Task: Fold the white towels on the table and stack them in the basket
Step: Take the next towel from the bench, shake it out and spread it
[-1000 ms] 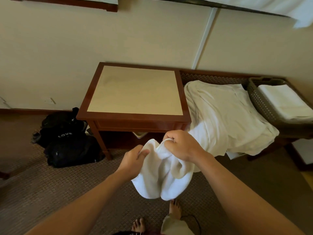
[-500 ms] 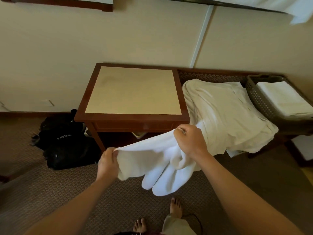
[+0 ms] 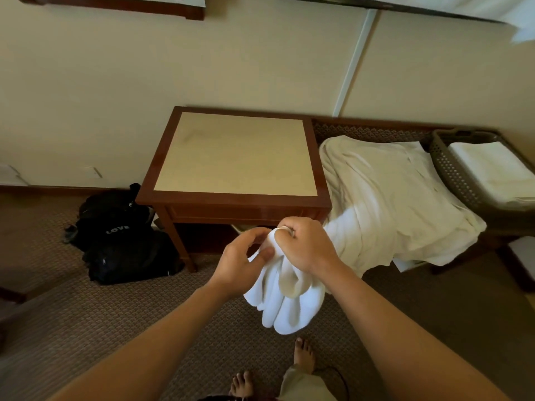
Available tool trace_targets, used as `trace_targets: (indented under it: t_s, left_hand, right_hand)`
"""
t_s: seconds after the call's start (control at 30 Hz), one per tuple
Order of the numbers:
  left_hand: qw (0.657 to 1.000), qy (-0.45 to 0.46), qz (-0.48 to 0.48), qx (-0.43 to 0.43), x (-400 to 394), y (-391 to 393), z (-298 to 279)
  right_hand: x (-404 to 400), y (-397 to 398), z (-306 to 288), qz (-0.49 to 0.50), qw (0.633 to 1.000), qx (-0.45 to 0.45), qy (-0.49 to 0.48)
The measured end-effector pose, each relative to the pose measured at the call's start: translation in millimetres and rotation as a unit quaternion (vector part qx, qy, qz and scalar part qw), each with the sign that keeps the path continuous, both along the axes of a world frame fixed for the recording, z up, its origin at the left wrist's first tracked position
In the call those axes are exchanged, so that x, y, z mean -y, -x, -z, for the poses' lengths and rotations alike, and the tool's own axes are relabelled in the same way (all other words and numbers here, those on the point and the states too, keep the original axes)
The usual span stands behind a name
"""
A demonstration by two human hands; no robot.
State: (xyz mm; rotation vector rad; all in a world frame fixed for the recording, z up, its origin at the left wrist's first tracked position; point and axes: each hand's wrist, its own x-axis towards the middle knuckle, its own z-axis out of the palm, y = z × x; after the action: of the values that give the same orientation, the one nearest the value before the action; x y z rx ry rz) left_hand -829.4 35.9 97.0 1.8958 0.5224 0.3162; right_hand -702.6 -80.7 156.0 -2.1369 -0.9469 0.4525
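Note:
A small white towel (image 3: pixel 285 299) hangs bunched in folds in front of the wooden table (image 3: pixel 237 153), above the carpet. My right hand (image 3: pixel 307 244) grips its top edge. My left hand (image 3: pixel 243 259) is close beside it, thumb and fingers on the towel's upper left part. A pile of white towels (image 3: pixel 388 198) lies spread on the low bench to the right. At the far right stands a brown basket (image 3: pixel 451 166) with folded white towels (image 3: pixel 492 169) inside.
Black bags (image 3: pixel 121 238) lie on the carpet left of the table. The table top is bare. My bare feet (image 3: pixel 302 354) show at the bottom. A wall runs behind the table and bench.
Half a second ago my left hand held the towel stretched out to the left. It has come back right to meet my right hand, and the towel hangs bunched again.

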Motion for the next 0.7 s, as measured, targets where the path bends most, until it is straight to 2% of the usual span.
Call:
trace_targets:
  t_s: [0.2,0.27,0.43,0.6,0.7]
  left_hand:
    - [0.994,0.081,0.071,0.011,-7.1,-2.0,-6.7]
    - [0.993,0.102,0.06,0.0,-8.0,-1.4,-6.9]
    - [0.999,0.046,-0.002,0.009,-11.4,-2.1,-1.2]
    - [0.997,-0.004,0.069,0.027,-10.3,-0.3,-5.3]
    - [0.996,-0.047,0.06,0.037,-12.6,5.1,-2.6]
  right_hand:
    - [5.9,0.0,-0.2,-0.033,0.999,-0.028,0.0]
    - [6.9,-0.3,2.0,-0.031,0.999,-0.03,0.006]
    - [10.6,0.3,14.8,-0.025,0.999,-0.039,0.022]
    - [10.3,3.5,23.9,-0.023,0.998,-0.048,0.017]
    - [7.2,3.4,23.4,-0.024,0.999,-0.046,0.01]
